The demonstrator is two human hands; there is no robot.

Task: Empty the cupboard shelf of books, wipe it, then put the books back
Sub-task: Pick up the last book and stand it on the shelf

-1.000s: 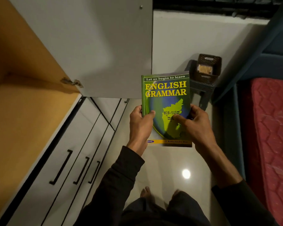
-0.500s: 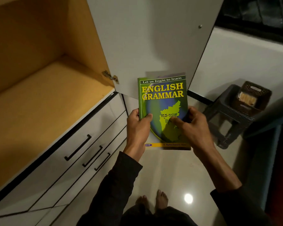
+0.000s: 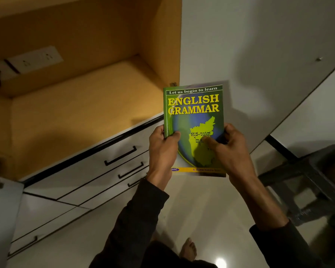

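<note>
Cupboard [image 3: 159, 26] fills the upper left, its wooden shelf [image 3: 81, 105] lit yellow and bare of books, with a white socket plate [image 3: 33, 59] fixed to the back wall. The open white door [image 3: 259, 45] stands to the right of the shelf, a small knob showing near its far edge. Below the shelf run white drawers [image 3: 97, 171] with dark bar handles. A dark stool [image 3: 306, 182] stands on the pale floor [image 3: 211, 209] at the right edge. The book [image 3: 194, 120], green with yellow lettering, is held upright in the air in front of the door, just right of the shelf's front corner and clear of it. The left hand [image 3: 162, 151] grips the book's left edge, thumb on the cover. The right hand [image 3: 228, 149] grips the right edge, thumb pressed across the yellow map on the cover. Dark sleeves cover both forearms, and a bare foot [image 3: 189, 248] shows on the floor below.
</note>
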